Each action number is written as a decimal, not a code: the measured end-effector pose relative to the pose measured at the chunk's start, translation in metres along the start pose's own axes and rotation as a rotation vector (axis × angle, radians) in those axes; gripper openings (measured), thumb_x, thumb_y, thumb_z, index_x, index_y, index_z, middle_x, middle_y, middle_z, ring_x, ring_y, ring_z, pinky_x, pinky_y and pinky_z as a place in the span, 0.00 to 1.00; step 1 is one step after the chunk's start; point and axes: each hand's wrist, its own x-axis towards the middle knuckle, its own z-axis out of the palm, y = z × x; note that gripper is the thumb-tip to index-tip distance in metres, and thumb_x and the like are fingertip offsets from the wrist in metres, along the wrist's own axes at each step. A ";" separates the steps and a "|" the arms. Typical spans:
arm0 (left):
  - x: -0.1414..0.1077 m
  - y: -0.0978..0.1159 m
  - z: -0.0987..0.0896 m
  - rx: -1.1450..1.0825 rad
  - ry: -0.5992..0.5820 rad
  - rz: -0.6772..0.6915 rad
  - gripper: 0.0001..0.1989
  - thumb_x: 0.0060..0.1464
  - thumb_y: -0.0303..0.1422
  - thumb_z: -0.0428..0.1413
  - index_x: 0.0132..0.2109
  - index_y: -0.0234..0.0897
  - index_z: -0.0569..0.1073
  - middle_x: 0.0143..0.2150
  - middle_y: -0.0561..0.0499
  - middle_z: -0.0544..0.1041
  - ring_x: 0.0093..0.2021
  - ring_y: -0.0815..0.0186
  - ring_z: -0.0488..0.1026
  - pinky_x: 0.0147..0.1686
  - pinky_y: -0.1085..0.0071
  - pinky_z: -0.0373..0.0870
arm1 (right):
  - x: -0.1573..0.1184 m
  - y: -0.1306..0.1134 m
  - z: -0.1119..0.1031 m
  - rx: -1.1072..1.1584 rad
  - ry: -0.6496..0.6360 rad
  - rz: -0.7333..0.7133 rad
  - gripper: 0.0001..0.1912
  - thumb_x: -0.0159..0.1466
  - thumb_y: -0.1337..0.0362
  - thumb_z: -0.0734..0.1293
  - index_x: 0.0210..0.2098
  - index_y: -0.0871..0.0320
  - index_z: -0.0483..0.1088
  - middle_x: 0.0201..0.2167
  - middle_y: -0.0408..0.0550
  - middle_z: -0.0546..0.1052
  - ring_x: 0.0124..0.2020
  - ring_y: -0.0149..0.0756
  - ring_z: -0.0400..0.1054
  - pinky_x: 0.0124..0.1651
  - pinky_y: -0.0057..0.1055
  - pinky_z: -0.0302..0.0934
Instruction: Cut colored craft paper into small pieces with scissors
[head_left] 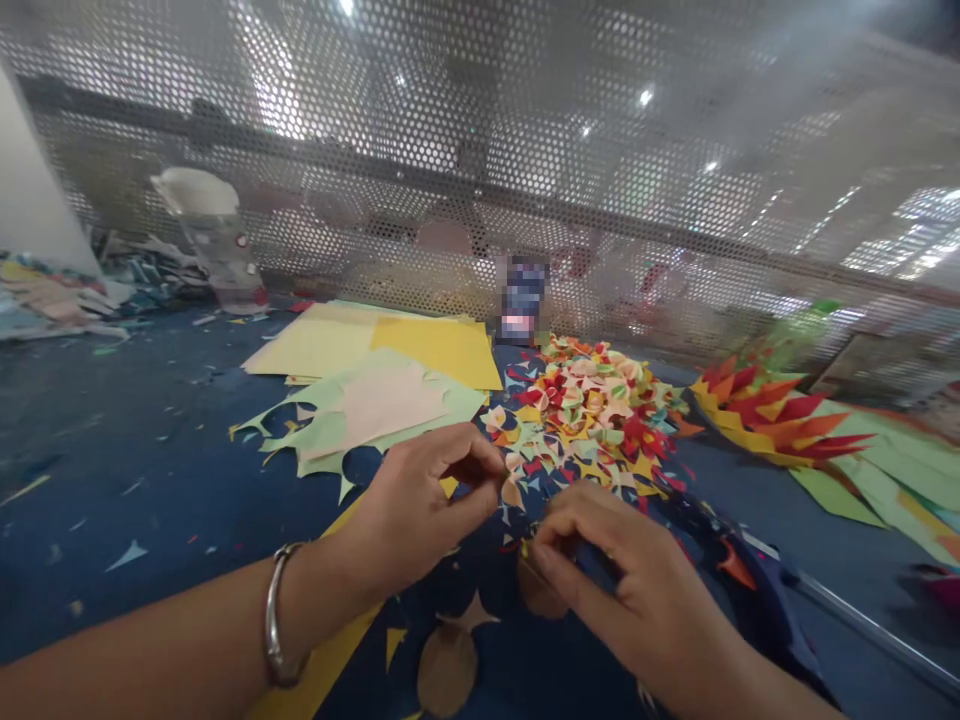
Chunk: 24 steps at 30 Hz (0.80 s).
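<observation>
Paper piece [512, 490] beside left fingers [486, 500], brown disc [541, 592] under right fingers [559, 576]

My left forearm [172, 628] slants up from the lower left; my left hand [424, 510] curls, thumb drawn close to the forefinger. Near it, apart, my right hand [637, 570] bends inward, its thumb and forefinger tips drawn together.

Matt met shiny
Pink paper [512, 490] beside the left fingers [469, 512] looked matt; the bracelet [275, 620] behind them, smooth glossy metal; the screen [420, 130] beyond, perforated metal.
</observation>
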 end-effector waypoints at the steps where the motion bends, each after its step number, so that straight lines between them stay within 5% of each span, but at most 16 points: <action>1: 0.000 0.000 0.000 0.018 -0.010 -0.001 0.06 0.50 0.22 0.54 0.34 0.37 0.72 0.31 0.56 0.75 0.31 0.73 0.71 0.33 0.77 0.67 | 0.000 0.000 -0.003 0.007 0.022 0.006 0.08 0.63 0.72 0.62 0.29 0.56 0.66 0.29 0.42 0.69 0.31 0.31 0.64 0.35 0.28 0.59; 11: -0.003 0.000 0.007 0.122 -0.165 0.105 0.09 0.51 0.20 0.53 0.33 0.39 0.72 0.33 0.57 0.74 0.34 0.72 0.71 0.37 0.74 0.66 | 0.000 0.001 -0.015 0.058 0.061 0.051 0.08 0.60 0.74 0.64 0.28 0.56 0.67 0.27 0.40 0.69 0.29 0.29 0.63 0.32 0.26 0.58; 24: -0.005 0.003 0.011 0.181 -0.207 0.159 0.10 0.49 0.18 0.53 0.34 0.38 0.71 0.32 0.55 0.73 0.33 0.71 0.70 0.35 0.74 0.66 | -0.001 0.002 -0.012 0.069 0.021 0.101 0.08 0.60 0.73 0.63 0.26 0.57 0.67 0.27 0.40 0.67 0.28 0.29 0.62 0.31 0.26 0.57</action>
